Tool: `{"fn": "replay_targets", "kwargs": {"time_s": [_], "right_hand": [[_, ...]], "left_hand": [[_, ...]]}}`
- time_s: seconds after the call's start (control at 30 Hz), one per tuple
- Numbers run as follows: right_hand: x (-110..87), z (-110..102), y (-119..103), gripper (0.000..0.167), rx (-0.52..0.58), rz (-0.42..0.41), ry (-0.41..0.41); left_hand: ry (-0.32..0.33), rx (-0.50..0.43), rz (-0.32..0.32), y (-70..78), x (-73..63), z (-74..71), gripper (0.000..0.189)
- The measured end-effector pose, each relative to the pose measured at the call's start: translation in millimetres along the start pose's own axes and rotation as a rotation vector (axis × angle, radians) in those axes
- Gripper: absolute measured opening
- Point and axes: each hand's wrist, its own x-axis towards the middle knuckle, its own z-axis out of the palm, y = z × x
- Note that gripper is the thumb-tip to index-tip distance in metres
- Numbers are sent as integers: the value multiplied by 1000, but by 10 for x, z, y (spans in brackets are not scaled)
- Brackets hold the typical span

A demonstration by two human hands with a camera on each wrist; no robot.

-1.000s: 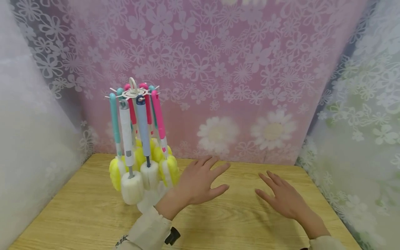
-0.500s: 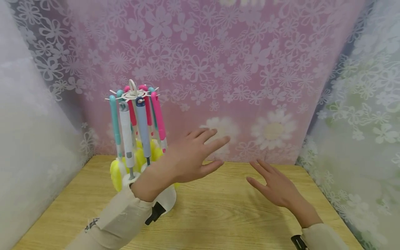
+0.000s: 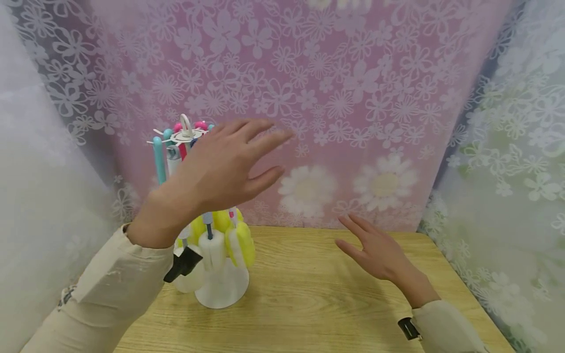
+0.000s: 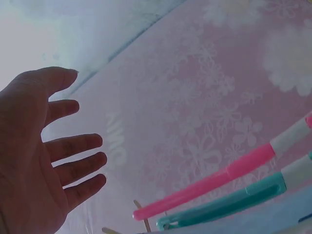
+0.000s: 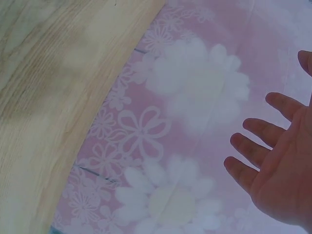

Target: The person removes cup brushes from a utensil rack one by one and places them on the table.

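Note:
On the left of the table stands a white rack with a hooked top, hung with several long-handled cleaning brushes. In the head view my left hand is raised in front of the rack's top, fingers spread, hiding most of the handles. Below it show a white sponge brush and a yellow sponge brush. The left wrist view shows that hand holding nothing, with a pink handle and a teal handle at lower right. My right hand hovers over the table's right side, fingers extended and holding nothing.
The wooden table ends at a pink flowered curtain behind. Pale curtains close off the left side and the right side. Black wrist straps sit at both cuffs.
My left hand has risen and moved left from beside the brushes to in front of the rack's top. My right hand has drifted left and slightly up. The rack has stayed in place.

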Motion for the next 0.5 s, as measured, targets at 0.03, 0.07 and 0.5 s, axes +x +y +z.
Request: {"fn": "replay_targets", "kwargs": {"time_s": [0.03, 0.07, 0.5], "right_hand": [[11, 1, -10, 66, 3, -3, 0], [21, 2, -19, 66, 6, -5, 1], [85, 71, -53, 65, 14, -13, -9]], "left_hand": [[13, 14, -15, -36, -7, -27, 50], [25, 29, -31, -70, -16, -51, 51], [-35, 121, -332, -318, -223, -239, 56]]}}
